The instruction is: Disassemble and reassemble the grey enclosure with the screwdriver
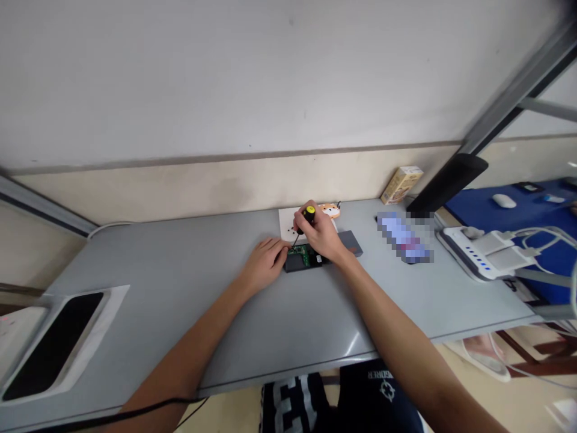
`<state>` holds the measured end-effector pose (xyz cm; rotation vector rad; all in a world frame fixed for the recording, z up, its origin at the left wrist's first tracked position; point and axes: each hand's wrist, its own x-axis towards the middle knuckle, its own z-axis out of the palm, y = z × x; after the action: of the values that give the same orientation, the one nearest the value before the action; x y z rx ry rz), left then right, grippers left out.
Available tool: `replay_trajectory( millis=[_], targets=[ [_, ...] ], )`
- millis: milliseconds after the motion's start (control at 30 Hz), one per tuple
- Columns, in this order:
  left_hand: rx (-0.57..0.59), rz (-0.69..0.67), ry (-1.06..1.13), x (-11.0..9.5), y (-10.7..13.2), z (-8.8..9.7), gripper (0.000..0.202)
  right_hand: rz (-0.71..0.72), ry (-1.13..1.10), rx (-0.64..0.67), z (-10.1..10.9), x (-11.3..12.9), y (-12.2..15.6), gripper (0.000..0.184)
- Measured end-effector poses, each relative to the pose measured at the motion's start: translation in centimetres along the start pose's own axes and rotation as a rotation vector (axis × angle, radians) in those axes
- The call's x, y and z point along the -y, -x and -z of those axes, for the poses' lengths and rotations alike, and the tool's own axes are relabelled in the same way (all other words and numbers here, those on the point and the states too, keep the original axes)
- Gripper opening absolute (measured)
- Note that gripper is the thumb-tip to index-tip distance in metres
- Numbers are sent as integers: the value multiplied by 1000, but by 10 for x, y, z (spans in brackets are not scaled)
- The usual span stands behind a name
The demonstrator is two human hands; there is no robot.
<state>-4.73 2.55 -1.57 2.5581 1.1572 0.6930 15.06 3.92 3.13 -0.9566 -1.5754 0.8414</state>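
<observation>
My right hand (322,234) is closed round a small screwdriver (307,216) with a black handle and yellow cap, its tip pointing down at a green circuit board (308,255). The board lies in a small dark device (297,263) on the grey table (180,282). My left hand (265,261) rests flat beside the device's left edge, fingers touching it. A dark grey cover piece (352,242) lies just right of my right hand. Behind the hands is a white sheet (287,224) with tiny dark specks on it.
A small orange-and-white figurine (331,210) and a yellowish carton (401,184) stand near the wall. A blurred phone-like item (404,238) lies to the right, then a white charging hub (478,257) with cables. A dark rectangular opening (54,343) sits at the table's left. A black monitor base (446,180) leans at the right.
</observation>
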Motion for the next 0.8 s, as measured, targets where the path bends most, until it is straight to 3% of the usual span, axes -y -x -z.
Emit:
replay_trajectory(
  millis=[800],
  targets=[
    [8, 7, -8, -1, -1, -2, 27, -8, -104, -22, 2, -4, 1, 30]
  ],
)
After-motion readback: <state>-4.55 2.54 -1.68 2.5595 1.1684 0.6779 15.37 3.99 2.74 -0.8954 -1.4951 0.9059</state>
